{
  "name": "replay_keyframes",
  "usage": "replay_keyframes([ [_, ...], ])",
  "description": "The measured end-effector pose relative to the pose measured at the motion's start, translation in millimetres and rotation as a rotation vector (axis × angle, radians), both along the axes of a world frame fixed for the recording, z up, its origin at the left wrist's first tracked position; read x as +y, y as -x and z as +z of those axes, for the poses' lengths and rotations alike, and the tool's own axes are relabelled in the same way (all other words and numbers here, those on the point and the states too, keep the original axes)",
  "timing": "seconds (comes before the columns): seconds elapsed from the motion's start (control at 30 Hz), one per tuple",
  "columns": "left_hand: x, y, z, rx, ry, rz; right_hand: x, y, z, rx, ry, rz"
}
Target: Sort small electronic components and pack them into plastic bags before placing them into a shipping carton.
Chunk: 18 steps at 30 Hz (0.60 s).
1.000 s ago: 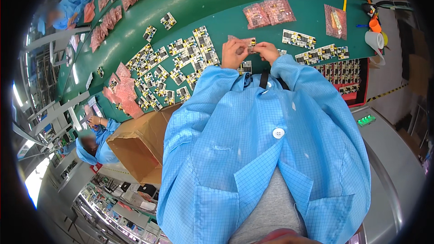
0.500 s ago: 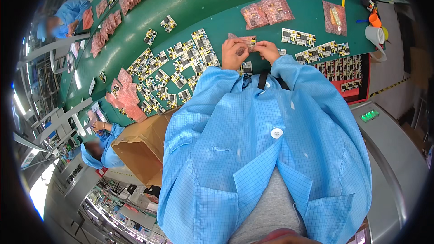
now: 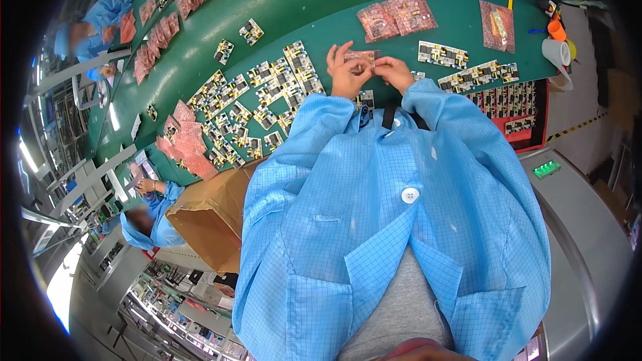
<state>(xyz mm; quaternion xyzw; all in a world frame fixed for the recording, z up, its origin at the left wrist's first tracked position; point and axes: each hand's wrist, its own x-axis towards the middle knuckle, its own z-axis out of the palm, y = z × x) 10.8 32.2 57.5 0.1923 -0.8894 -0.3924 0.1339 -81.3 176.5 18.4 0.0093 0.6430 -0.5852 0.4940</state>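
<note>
On the green table, loose circuit boards lie flat to the left, apparently spread for easy reach. Near the wearer, the left hand, outer fingers raised, and the right hand meet in narrow pinches, seemingly for fine control; what they grip cannot be told, while a pink bubble-wrap bag shows just beyond their fingertips.

On the flat green table, paired pink bubble-wrap pouches have one smaller pink bubble-wrap pouch before them, rectangular white circuit boards leftward.
</note>
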Motion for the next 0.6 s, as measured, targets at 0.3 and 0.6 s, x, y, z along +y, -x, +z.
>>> replay_keyframes([
  [0.3,-8,12,-14,0.224,-0.414,0.320,4,-1,2,-0.044,0.149,-0.065],
  [0.6,-27,12,-32,-0.024,-1.167,0.338,0,7,13,0.101,0.070,0.129],
])
